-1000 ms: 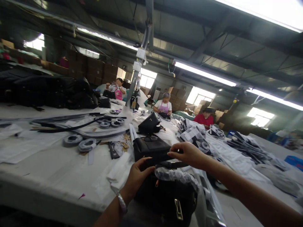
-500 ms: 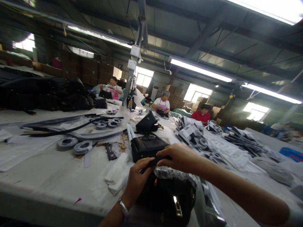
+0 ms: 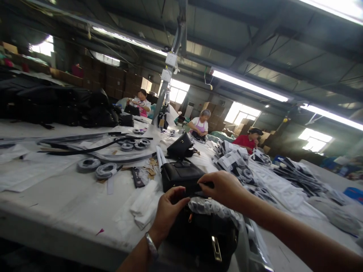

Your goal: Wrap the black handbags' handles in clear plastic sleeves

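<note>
My left hand (image 3: 168,211) and my right hand (image 3: 224,187) meet over a black handbag (image 3: 204,234) at the table's near edge, its top stuffed with crinkled plastic (image 3: 211,207). Both hands pinch a narrow black strap (image 3: 195,192) between them, fingers closed on it. A metal bracelet sits on my left wrist. Just beyond the hands stands a second black handbag (image 3: 180,174), and a third black bag (image 3: 180,146) lies tilted behind it.
The long white table (image 3: 56,204) carries grey tape rolls (image 3: 96,168), long black straps (image 3: 82,149), white folded paper (image 3: 144,204) and heaps of packaged parts (image 3: 283,177). Dark bags are piled at the far left (image 3: 56,107). Three other people work at the far end.
My right hand drew in from its outstretched position toward my left hand, so the strap span between them shortened. The view shifted slightly.
</note>
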Demonstrator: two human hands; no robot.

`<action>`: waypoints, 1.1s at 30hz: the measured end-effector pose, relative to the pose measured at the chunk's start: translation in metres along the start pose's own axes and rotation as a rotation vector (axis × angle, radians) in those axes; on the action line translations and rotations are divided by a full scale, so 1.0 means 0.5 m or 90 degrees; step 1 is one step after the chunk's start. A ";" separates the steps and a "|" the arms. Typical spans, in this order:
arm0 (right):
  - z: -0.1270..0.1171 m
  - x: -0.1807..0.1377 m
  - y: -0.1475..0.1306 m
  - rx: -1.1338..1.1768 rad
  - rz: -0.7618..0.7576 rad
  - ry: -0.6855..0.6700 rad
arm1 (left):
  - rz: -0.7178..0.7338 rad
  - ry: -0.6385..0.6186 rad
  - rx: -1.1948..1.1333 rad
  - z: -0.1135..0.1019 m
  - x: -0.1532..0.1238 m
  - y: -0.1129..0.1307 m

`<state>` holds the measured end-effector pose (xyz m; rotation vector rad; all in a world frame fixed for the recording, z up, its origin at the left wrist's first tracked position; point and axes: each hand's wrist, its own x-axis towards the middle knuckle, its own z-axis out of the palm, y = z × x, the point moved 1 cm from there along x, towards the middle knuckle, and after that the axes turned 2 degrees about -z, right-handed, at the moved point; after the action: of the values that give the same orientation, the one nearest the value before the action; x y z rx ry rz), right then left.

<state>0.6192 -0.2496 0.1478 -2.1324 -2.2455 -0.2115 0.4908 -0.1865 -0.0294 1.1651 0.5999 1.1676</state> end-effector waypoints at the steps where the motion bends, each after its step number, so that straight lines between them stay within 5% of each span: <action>1: -0.002 0.000 -0.001 -0.007 0.010 0.005 | -0.005 0.007 -0.007 0.001 0.000 -0.001; 12: -0.016 0.016 0.010 0.070 -0.031 -0.119 | 0.042 -0.018 0.035 0.009 -0.009 -0.006; 18: -0.025 0.032 -0.010 -0.034 -0.062 -0.171 | 0.060 -0.019 0.087 0.008 -0.010 0.004; 25: -0.013 0.048 -0.052 -0.089 -0.074 -0.214 | 0.056 -0.074 0.125 0.003 -0.013 0.002; 33: 0.030 0.074 -0.032 -0.042 -0.074 -0.288 | 0.015 -0.061 0.204 -0.008 0.005 -0.023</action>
<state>0.6024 -0.2119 0.1361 -2.2693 -2.6332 0.2217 0.4927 -0.1820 -0.0410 1.4951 0.7184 1.0528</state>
